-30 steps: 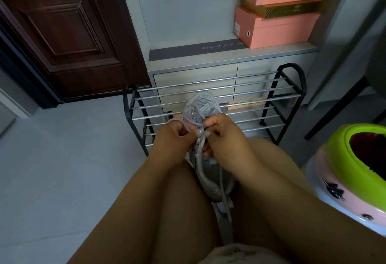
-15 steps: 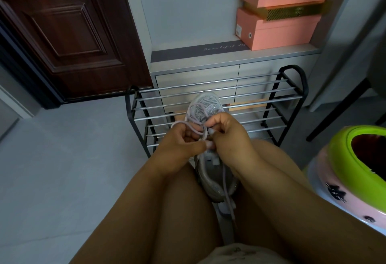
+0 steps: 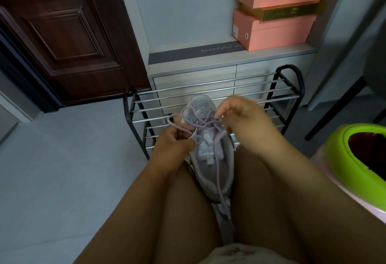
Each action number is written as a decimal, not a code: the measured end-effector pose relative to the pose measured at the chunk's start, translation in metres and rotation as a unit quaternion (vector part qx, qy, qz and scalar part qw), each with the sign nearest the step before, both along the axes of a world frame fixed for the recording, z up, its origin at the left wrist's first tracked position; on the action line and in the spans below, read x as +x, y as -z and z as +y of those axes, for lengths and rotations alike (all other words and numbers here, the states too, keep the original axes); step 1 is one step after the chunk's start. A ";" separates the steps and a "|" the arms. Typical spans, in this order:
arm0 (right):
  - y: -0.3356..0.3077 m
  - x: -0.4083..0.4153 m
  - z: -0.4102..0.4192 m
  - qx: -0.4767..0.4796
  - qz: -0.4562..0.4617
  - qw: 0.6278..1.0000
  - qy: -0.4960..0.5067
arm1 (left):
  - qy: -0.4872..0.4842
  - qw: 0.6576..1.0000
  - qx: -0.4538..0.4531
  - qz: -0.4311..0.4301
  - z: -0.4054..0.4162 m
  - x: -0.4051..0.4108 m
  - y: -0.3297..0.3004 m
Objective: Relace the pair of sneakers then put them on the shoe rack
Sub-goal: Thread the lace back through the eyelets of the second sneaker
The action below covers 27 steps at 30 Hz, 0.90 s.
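Observation:
A pale grey and lilac sneaker lies between my knees, toe pointing away toward the shoe rack. Its lilac lace crosses loosely over the tongue, and one end trails down past the heel. My left hand pinches a loop of lace at the sneaker's left side. My right hand is raised over the right side of the toe, fingers curled, pinching the lace near the eyelets. A second sneaker is partly visible under the first one, mostly hidden by my legs.
The black-framed rack with metal bars stands against a low grey cabinet. Pink shoe boxes are stacked on the cabinet. A dark wooden door is at the left. A green and pink stool sits at my right, and a chair leg behind it.
My hands were pressed together over the tongue; now they have drawn apart. The right hand moved up and right, pulling lace, and the tongue is uncovered.

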State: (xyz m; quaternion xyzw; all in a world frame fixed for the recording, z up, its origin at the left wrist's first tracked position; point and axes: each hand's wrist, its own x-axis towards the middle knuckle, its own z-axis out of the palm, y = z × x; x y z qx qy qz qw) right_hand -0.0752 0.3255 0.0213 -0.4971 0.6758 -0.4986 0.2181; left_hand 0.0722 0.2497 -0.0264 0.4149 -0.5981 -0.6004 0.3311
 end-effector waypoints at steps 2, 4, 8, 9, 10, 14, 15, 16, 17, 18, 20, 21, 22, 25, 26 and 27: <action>0.004 0.005 0.002 0.087 0.140 0.985 -0.048 | 0.002 1.000 0.002 0.005 0.000 0.000 0.000; 0.005 0.009 0.002 0.090 0.253 0.962 -0.054 | 0.008 1.000 0.013 0.017 0.001 -0.001 -0.001; 0.013 0.014 -0.009 0.130 0.442 0.884 -0.081 | 0.024 0.999 0.027 0.040 -0.001 0.001 0.002; 0.015 0.015 -0.011 0.141 0.465 0.870 -0.085 | 0.025 0.998 0.028 0.044 -0.001 0.001 0.003; 0.016 0.017 -0.013 0.147 0.475 0.863 -0.091 | 0.025 0.998 0.026 0.047 -0.001 0.001 0.003; 0.004 0.018 -0.006 0.142 0.434 0.880 -0.132 | 0.021 0.999 0.019 0.040 -0.002 0.002 0.003; -0.002 0.018 -0.001 0.145 0.429 0.878 -0.152 | 0.019 0.999 0.021 0.040 -0.003 0.002 0.004; -0.007 0.017 0.004 0.147 0.427 0.874 -0.180 | 0.017 0.999 0.024 0.043 -0.003 0.003 0.004; -0.011 0.018 0.009 0.153 0.423 0.867 -0.214 | 0.015 0.998 0.026 0.046 -0.004 0.003 0.005; -0.015 0.018 0.014 0.162 0.411 0.860 -0.255 | 0.014 0.998 0.028 0.049 -0.004 0.003 0.005; -0.024 0.022 0.023 0.204 0.366 0.841 -0.341 | 0.011 0.998 0.036 0.055 -0.005 0.003 0.004; -0.027 0.024 0.027 0.228 0.347 0.828 -0.377 | 0.010 0.998 0.041 0.056 -0.006 0.002 0.004; -0.029 0.025 0.029 0.241 0.339 0.815 -0.402 | 0.011 0.997 0.045 0.060 -0.006 0.002 0.003; -0.029 0.026 0.030 0.240 0.327 0.815 -0.415 | 0.017 0.996 0.051 0.066 -0.005 0.002 0.002; -0.027 0.025 0.029 0.240 0.313 0.825 -0.405 | 0.019 0.996 0.052 0.067 -0.005 0.003 0.002; -0.025 0.023 0.027 0.239 0.292 0.840 -0.390 | 0.020 0.996 0.053 0.067 -0.005 0.003 0.002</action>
